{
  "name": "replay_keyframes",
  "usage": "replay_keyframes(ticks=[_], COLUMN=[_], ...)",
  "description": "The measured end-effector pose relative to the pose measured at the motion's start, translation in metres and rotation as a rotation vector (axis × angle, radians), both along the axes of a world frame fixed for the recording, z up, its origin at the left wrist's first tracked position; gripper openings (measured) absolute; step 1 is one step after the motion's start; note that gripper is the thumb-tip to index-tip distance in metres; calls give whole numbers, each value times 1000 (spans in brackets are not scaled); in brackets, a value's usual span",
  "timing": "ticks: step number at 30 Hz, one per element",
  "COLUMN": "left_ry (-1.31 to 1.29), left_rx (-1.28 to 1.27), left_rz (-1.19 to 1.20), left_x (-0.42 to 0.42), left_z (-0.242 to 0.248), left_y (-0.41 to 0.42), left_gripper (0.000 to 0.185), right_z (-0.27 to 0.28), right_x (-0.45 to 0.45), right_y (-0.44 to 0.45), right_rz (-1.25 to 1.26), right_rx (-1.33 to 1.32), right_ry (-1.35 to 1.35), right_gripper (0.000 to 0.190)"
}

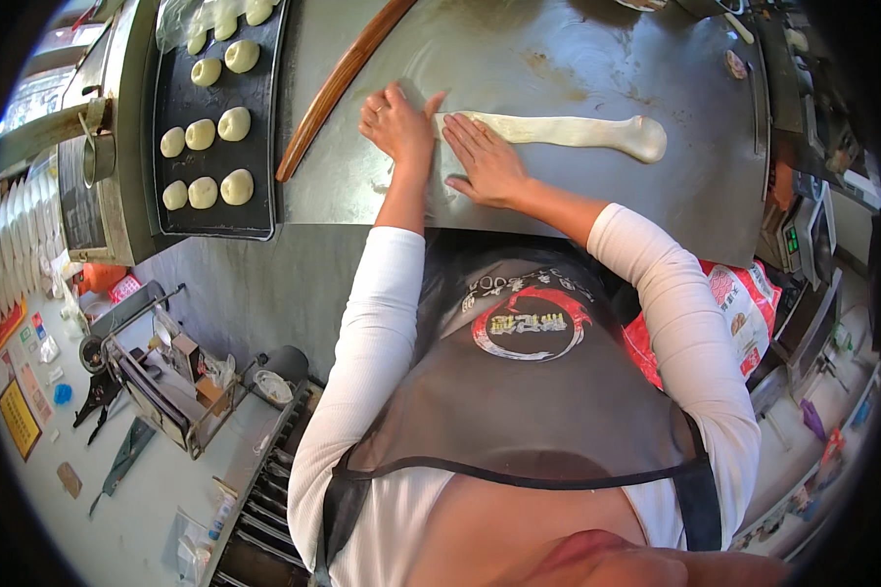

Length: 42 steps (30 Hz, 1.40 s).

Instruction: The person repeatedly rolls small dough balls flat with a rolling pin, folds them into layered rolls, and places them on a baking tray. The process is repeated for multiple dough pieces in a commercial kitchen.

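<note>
A long flattened strip of pale dough [558, 130] lies across the metal worktop [484, 198], with a thick rounded knob at its right end. My right hand [488, 158] presses flat on the strip near its left end, fingers straight and thumb apart. Just beyond that end, my left hand [400, 121] rests on the metal, wearing a ring. Its thumb is spread towards the dough, and whether it touches the strip is hidden. To the left of my left hand, a long wooden rolling pin [338, 88] lies at a slant.
A black baking tray [213, 165] at the left holds several round dough pieces [233, 123], some under plastic film [180, 22]. A red and white sack [741, 315] stands below the worktop's right side, near a digital scale [793, 238]. A wheeled cart [154, 381] stands lower left.
</note>
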State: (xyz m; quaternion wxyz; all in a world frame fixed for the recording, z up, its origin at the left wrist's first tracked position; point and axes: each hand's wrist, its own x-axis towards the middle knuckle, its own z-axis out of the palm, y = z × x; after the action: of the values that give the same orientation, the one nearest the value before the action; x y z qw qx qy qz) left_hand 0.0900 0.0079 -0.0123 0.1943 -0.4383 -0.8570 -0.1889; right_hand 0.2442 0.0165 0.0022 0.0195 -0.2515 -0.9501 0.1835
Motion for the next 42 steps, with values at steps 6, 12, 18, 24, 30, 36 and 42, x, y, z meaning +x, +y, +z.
replay_keyframes(ticks=[6,12,18,24,30,36,42], left_ry=[-345,-385,-250,-186,-207,-189,-232], left_rx=[-275,-288,-96,-376,-419,-342,-293], left_rz=[287,156,-467,-568,-473,-421,-349], left_x=[-103,-118,-87,-88,-105,-81,-54], left_z=[15,16,23,27,19,9,16], left_y=[-13,-28,-62,-24,13,-100,-174], left_gripper=[66,47,43,57,79,78,85], right_z=[-22,16,36,-1,-17,-19,7], right_x=[-49,-63,55,75,55,84,74], right_y=[-12,30,86,79,106,23,22], right_rz=[15,145,-163,-150,-246,-82,150], right_rx=[27,-217,406,162,184,152,171], right_ry=[121,203,161,58,95,118,176], right_gripper=[77,67,58,61,59,62,69])
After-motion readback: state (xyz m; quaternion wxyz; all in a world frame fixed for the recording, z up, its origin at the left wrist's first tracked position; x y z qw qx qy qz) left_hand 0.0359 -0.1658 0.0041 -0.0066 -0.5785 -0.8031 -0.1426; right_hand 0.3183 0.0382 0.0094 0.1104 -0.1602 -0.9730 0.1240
